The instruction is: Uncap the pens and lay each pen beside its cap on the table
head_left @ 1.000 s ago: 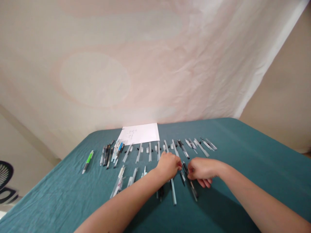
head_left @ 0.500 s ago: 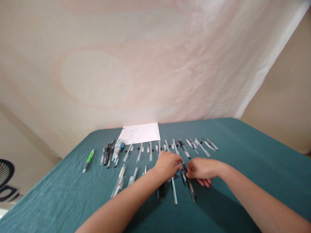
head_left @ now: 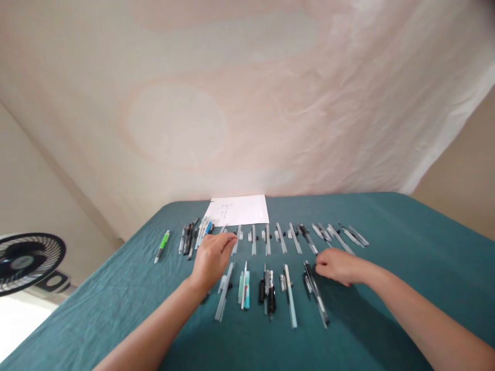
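Note:
My left hand [head_left: 214,256] hovers over the left part of the pens, its fingers stretched toward the right and no object visible in them. Below it lies a clear pen barrel [head_left: 224,293], with small parts beside it. My right hand [head_left: 340,265] is curled by the right end of the front row; its fingertips are hidden, so whatever it may hold cannot be made out. Just left of it, a black-and-clear pen [head_left: 317,296] lies aslant beside a short dark cap [head_left: 307,285]. A pale blue pen [head_left: 291,299] and a turquoise pen [head_left: 247,290] lie farther left.
Behind the front row runs a line of clear pen barrels [head_left: 267,239] with small caps. A bunch of dark pens [head_left: 188,239] and a green pen [head_left: 162,246] lie left. White paper [head_left: 240,208] rests at the back of the green cloth [head_left: 406,237]. A fan [head_left: 29,263] stands far left.
My left hand has left the black-and-clear pen and swung left over the other pens. My right hand stays near that pen, slightly apart from it. The view has shifted left.

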Tool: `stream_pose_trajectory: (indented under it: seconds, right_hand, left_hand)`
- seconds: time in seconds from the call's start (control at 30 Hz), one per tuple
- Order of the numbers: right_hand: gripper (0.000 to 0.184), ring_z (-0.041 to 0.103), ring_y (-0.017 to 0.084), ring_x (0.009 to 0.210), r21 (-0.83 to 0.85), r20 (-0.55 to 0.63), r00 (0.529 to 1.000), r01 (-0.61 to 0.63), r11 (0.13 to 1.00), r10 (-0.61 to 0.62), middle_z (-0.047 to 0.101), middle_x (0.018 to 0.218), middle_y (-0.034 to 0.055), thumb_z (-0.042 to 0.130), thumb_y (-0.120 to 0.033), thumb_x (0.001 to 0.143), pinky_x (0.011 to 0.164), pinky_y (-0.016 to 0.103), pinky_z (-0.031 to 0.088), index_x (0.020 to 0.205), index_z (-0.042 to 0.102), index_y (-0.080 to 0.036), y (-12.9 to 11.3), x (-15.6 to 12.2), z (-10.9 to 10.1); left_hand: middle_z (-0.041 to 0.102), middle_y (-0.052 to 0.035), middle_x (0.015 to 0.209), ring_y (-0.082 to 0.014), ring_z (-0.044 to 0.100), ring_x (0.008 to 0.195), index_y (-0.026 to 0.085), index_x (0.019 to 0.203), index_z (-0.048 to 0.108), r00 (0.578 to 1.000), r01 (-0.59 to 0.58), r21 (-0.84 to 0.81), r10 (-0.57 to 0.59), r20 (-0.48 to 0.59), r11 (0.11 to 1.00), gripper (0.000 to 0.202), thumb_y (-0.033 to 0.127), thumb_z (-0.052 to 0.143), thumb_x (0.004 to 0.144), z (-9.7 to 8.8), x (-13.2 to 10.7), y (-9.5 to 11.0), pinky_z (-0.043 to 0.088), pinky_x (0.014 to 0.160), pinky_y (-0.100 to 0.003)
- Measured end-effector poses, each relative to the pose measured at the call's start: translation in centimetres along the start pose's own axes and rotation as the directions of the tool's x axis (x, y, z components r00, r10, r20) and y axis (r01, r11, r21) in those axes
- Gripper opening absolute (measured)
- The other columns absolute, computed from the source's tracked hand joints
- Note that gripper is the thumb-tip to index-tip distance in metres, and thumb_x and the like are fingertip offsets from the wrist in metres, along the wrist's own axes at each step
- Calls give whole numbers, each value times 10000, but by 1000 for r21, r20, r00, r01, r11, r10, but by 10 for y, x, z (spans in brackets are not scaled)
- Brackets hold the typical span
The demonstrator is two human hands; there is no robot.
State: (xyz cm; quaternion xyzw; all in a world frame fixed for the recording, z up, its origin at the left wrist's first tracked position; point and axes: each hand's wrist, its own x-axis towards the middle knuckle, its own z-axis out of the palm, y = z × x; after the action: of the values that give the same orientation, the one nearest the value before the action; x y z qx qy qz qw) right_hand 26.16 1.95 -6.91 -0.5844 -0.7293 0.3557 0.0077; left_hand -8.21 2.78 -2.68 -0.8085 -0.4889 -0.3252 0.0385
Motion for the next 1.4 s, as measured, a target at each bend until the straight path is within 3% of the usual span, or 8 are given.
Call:
stream_pose_trajectory:
  seconds: [0.1, 0.2, 0.33, 0.43, 0.7, 1.0, 1.23, 1.4]
  right_hand:
    - [177, 463, 81, 293, 158, 161, 987, -19, 987, -7, 431, 345, -60, 435, -252, 723, 330, 148, 289, 562, 446, -179, 5, 3, 2]
    - [152, 457, 79, 285, 241, 222, 975, -62, 969, 7, 441, 323, -61, 426, -259, 715, 322, 136, 284, 589, 454, -179, 7, 2, 1]
    - [136, 460, 82, 275, 292, 228, 973, -83, 953, 15, 473, 331, -52, 411, -252, 709, 310, 134, 272, 603, 454, -179, 9, 2, -1]
    - [142, 454, 82, 266, 316, 233, 972, -80, 945, 4, 475, 326, -50, 407, -250, 714, 307, 134, 276, 602, 455, -177, 12, 5, 0]
    - [155, 480, 89, 279, 329, 209, 978, -70, 942, 0, 469, 330, -52, 394, -242, 734, 303, 130, 255, 605, 450, -178, 13, 5, 4]
    - [149, 469, 91, 281, 339, 193, 981, -49, 940, -18, 457, 329, -54, 393, -239, 746, 319, 140, 254, 620, 442, -178, 10, 1, 3]
    - [154, 468, 84, 285, 319, 170, 985, -69, 945, 15, 452, 335, -56, 389, -248, 754, 323, 137, 271, 624, 435, -180, 8, 1, 4]
    - [179, 457, 82, 292, 298, 174, 984, -82, 951, 30, 454, 348, -55, 401, -273, 774, 339, 144, 271, 623, 428, -181, 4, -3, 3]
  left_hand:
    - [661, -26, 741, -158, 588, 695, 189, 892, 637, 933, 330, 133, -300, -200, 935, 278, 389, 448, 851, -10, -8, -70, 392, 664, -247]
    - [650, 2, 719, -141, 578, 651, 201, 894, 633, 747, 639, 99, -585, -315, 763, 313, 444, 449, 821, -17, -19, -132, 385, 595, -221]
    - [656, -38, 731, -167, 583, 661, 152, 880, 625, 645, 744, 93, -675, -359, 661, 374, 455, 415, 813, -20, -30, -172, 386, 570, -235]
    - [662, -28, 764, -161, 590, 684, 178, 879, 620, 650, 746, 110, -683, -333, 656, 336, 443, 430, 799, -17, -31, -175, 393, 592, -231]
    - [656, -27, 877, -202, 595, 812, 233, 950, 595, 746, 665, 240, -645, -166, 708, 273, 396, 483, 762, -12, -28, -159, 400, 632, -249]
    - [631, -142, 1015, -290, 603, 875, 167, 995, 562, 721, 652, 389, -691, -51, 651, 330, 380, 441, 774, -17, -29, -162, 437, 662, -330]
    - [628, -198, 979, -306, 606, 900, 93, 1068, 522, 727, 658, 376, -681, -91, 652, 351, 253, 422, 772, -18, -24, -154, 445, 721, -365]
    - [631, -89, 949, -183, 626, 827, 128, 1213, 411, 788, 614, 249, -599, -142, 749, 416, 319, 336, 851, -27, -13, -134, 455, 745, -276]
